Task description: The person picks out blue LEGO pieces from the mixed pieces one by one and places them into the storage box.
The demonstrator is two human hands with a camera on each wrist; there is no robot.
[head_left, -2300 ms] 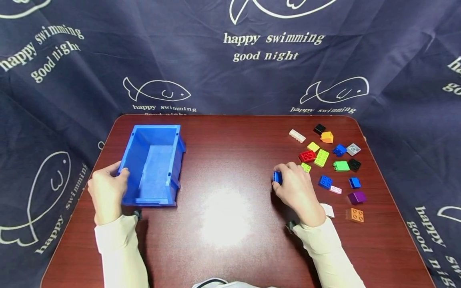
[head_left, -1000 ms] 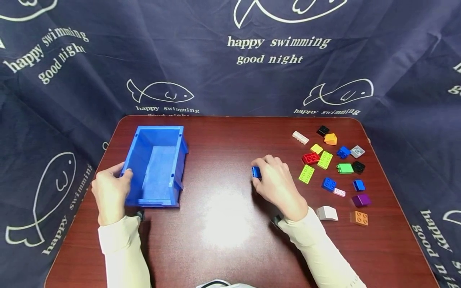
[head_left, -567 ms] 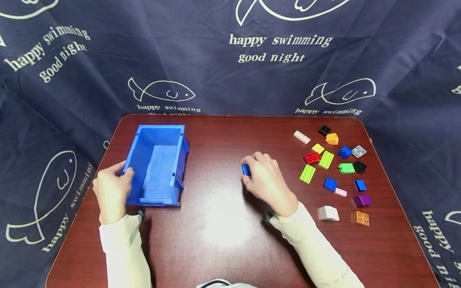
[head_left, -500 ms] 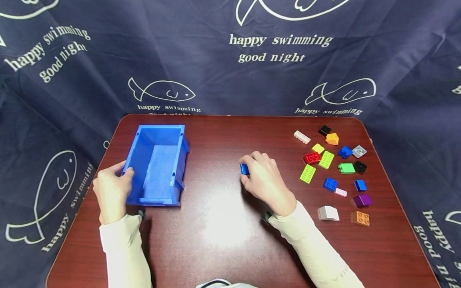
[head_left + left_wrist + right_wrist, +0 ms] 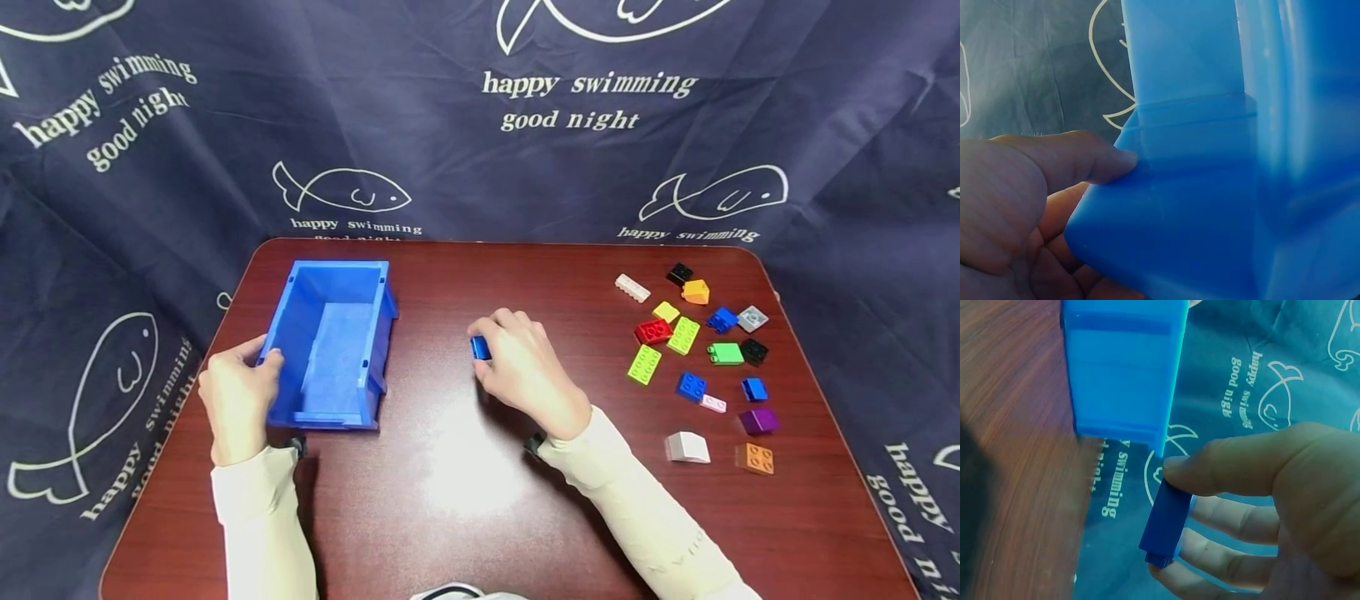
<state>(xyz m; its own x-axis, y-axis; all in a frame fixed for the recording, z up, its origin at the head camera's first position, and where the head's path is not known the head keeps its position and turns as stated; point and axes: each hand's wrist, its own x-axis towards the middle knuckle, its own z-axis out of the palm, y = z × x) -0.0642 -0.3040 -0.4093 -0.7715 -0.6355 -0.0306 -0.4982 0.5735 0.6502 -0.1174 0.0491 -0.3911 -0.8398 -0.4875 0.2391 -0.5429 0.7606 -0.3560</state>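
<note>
Blue plastic sits in both hands on my remote feed. The right hand (image 5: 525,367) pinches a small blue brick (image 5: 1167,515) between thumb and fingers; by the right wrist view it looks lifted clear of the table (image 5: 442,292). The left hand (image 5: 240,392) grips the near-left edge of a blue bin (image 5: 379,350), thumb on one face of the wall and fingers on the other. The brick is between that bin and the loose pieces, apart from both. Judging by what I can see, picking up this brick is done and setting it down is not. Farther out, at the table's right side, I see many bricks with no hand on them: among them a red brick (image 5: 653,332), a green brick (image 5: 725,354), a purple brick (image 5: 759,421), an orange brick (image 5: 759,458) and a white block (image 5: 687,447). If those belong to the same job, I'd call it early, with most of the handling left. Beyond the table hangs a dark, fish-printed cloth (image 5: 480,192).
</note>
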